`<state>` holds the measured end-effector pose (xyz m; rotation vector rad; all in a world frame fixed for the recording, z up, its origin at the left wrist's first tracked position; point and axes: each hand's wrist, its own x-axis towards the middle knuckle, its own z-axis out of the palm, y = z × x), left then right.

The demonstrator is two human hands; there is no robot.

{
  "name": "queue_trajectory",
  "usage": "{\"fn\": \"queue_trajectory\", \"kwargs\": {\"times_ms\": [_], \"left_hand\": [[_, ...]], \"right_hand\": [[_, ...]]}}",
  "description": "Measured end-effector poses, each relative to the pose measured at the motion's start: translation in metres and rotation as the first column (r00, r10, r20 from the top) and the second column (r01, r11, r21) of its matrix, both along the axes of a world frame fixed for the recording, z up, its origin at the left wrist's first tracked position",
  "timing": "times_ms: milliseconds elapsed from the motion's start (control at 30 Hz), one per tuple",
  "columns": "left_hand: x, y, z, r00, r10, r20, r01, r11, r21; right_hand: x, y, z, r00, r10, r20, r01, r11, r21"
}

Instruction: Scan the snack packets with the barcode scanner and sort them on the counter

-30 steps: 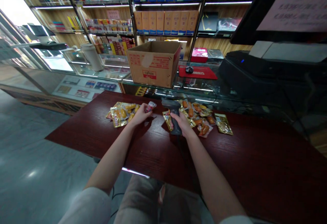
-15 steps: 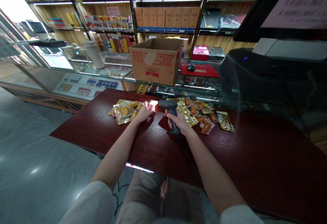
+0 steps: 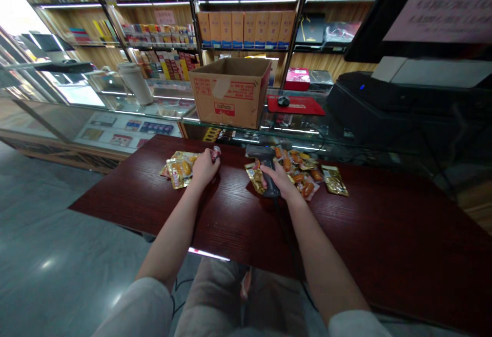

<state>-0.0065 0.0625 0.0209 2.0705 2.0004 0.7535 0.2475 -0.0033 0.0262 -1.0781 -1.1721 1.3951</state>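
My right hand (image 3: 282, 179) is wrapped round the grip of a black handheld barcode scanner (image 3: 272, 187), its head pointing left and its cable running down over the table edge. Right behind it lies a pile of packaged sausage snacks (image 3: 307, 190) with gold packets among them. My left hand (image 3: 205, 169) is closed on a small reddish snack packet (image 3: 216, 153), whose end sticks out past the fingers. Beside and partly under that hand is a smaller pile of gold and clear snack packets (image 3: 180, 172). A single gold packet (image 3: 335, 180) lies flat at the right.
The dark red wooden table (image 3: 238, 224) butts against a glass counter. On the counter stand an open cardboard box (image 3: 226, 96), a white cup (image 3: 135, 84) and a mouse (image 3: 283, 101) on a red mat (image 3: 307, 105). A black machine (image 3: 384, 111) stands at the right.
My left hand has moved left with the packet, over to the left pile. The scanner has shifted slightly right, and the bright light on the packet is gone.
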Motion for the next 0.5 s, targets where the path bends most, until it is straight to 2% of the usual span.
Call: {"fn": "queue_trajectory", "kwargs": {"times_ms": [67,167,333,433,500], "left_hand": [[-0.006,-0.002,0.005,0.987,0.09,-0.13,-0.087,0.996,0.029],[-0.015,-0.001,0.007,0.959,0.15,-0.241,-0.144,0.989,0.045],[-0.018,-0.005,0.003,0.936,0.239,-0.259,-0.221,0.971,0.095],[-0.005,-0.008,0.005,0.948,0.231,-0.22,-0.198,0.966,0.164],[0.012,-0.005,0.006,0.972,0.14,-0.188,-0.109,0.979,0.17]], "right_hand": [[0.013,-0.001,0.006,0.998,-0.051,0.026,0.05,0.999,0.009],[0.035,0.001,0.012,0.994,-0.095,0.049,0.094,0.996,0.005],[0.056,0.007,0.01,0.988,-0.149,0.035,0.149,0.989,-0.003],[0.059,0.007,0.004,0.986,-0.167,0.023,0.167,0.986,-0.007],[0.06,0.006,-0.001,0.985,-0.171,0.005,0.171,0.985,-0.012]]}}
